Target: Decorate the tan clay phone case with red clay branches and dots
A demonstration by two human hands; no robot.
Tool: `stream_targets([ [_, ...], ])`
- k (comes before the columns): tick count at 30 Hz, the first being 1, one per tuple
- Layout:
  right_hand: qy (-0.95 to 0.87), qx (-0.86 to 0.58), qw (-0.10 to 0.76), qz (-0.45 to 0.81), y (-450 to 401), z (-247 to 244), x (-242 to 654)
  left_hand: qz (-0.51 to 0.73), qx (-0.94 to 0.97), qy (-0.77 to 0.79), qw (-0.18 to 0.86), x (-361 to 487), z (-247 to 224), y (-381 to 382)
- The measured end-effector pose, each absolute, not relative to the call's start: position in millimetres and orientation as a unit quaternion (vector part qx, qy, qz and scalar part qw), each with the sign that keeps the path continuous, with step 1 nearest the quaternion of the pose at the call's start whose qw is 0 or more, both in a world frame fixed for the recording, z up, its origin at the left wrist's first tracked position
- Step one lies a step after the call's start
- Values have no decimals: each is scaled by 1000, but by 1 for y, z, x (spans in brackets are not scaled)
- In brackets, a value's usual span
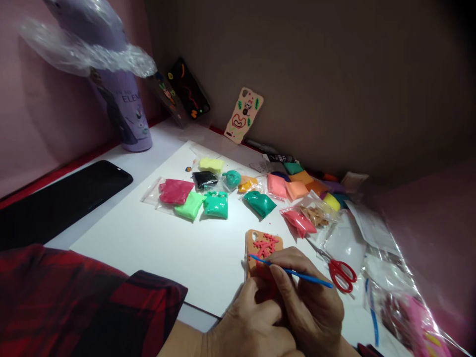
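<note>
A phone case (267,239) covered in tan clay, with coral-red branch-like clay strips on it, lies at the front of the white board. My right hand (312,297) pinches a thin blue modelling tool (310,278), its tip over the left part of the case. My left hand (253,317) is closed at the near end of the case, fingers curled. Something red shows between the two hands, mostly covered by the fingers. The lower part of the case is hidden behind my hands.
Several clay packets, such as a green one (215,204), lie on the white board (148,248). Red-handled scissors (341,275) are at the right. A black phone (67,198) and a purple tumbler (128,109) stand left. Decorated phone cases (243,115) lean at the back.
</note>
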State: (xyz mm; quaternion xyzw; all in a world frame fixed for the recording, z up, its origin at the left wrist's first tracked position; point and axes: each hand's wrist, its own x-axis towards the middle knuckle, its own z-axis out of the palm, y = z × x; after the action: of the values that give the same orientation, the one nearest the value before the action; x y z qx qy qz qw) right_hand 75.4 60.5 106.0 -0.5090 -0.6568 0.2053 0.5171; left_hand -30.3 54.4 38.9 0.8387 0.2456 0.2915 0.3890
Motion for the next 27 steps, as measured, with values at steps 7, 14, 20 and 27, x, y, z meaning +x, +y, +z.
stream_targets([
  [7,-691,-511,473,194,64,103,79,306,846,221,376,-31,36,53],
  [14,-681,-515,478,204,61,103,83,313,849,245,348,-38,33,49],
  [20,-650,-531,503,206,59,103,81,306,851,238,353,-40,36,51],
  [27,-693,-516,465,193,63,104,80,338,823,265,371,-26,26,49],
])
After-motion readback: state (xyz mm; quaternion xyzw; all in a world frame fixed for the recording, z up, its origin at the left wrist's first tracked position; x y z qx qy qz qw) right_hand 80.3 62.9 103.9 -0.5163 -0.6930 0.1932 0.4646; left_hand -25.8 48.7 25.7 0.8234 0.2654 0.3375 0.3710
